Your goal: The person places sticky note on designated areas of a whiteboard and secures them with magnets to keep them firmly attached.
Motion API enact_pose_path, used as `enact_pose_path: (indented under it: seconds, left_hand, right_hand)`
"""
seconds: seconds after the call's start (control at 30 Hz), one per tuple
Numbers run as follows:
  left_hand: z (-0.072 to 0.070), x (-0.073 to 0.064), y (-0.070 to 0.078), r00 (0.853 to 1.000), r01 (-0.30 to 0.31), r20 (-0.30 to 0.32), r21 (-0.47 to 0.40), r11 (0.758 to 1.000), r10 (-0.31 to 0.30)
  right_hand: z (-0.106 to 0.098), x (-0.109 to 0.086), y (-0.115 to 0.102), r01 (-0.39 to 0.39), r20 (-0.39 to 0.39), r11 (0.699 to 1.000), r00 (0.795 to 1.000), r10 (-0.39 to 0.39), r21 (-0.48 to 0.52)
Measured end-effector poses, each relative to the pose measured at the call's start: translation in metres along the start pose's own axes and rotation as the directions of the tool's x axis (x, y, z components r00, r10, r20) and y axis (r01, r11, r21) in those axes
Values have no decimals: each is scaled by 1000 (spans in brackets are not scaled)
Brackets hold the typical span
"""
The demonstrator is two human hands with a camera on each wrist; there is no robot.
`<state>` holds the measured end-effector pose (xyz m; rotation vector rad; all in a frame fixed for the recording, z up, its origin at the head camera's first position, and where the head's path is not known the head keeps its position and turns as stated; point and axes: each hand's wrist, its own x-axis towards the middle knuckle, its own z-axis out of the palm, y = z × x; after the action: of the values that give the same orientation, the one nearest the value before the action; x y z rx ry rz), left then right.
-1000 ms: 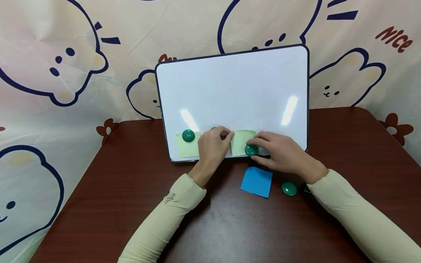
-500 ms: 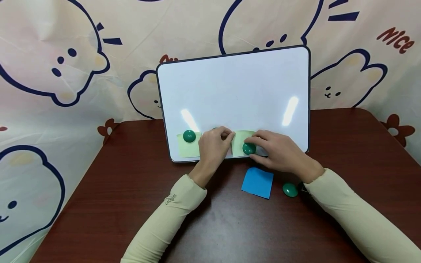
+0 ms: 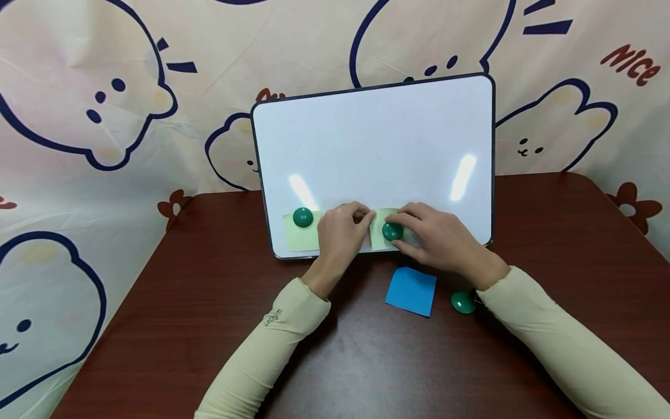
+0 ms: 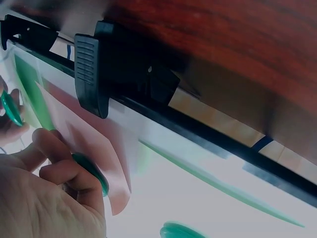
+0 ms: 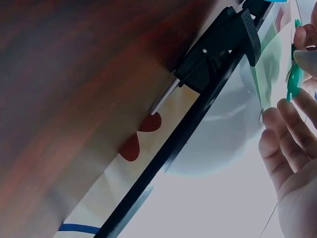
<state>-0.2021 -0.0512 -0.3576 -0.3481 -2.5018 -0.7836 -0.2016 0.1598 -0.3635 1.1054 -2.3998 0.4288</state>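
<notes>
On the lower part of a whiteboard, my left hand pinches the left edge of a pale green sticky note between thumb and index finger. My right hand holds a round green magnet by its sides, over that same note. A pink sticky note with a green magnet shows beside the left hand in the left wrist view, mostly hidden by that hand in the head view. Farther left, another pale green note sits under a green magnet.
On the brown table lie a blue sticky note and a loose green magnet, close to the right sleeve. Black stand clips grip the board's lower edge. A patterned cloth hangs behind.
The right hand has moved slightly left and up with the magnet, farther over the pale green note. The left hand stays at the note's edge.
</notes>
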Motion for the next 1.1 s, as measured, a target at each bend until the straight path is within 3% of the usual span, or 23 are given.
enact_pose_path:
  seconds: [0.23, 1.1]
  left_hand:
    - [1, 1, 0, 1000, 6, 5, -1, 1000, -6]
    - [1, 1, -1, 1000, -2, 4, 8, 1000, 2]
  right_hand:
    - [0, 1, 0, -24, -37, 1000, 999, 24, 0]
    - [1, 10, -2, -100, -53, 995, 994, 100, -7]
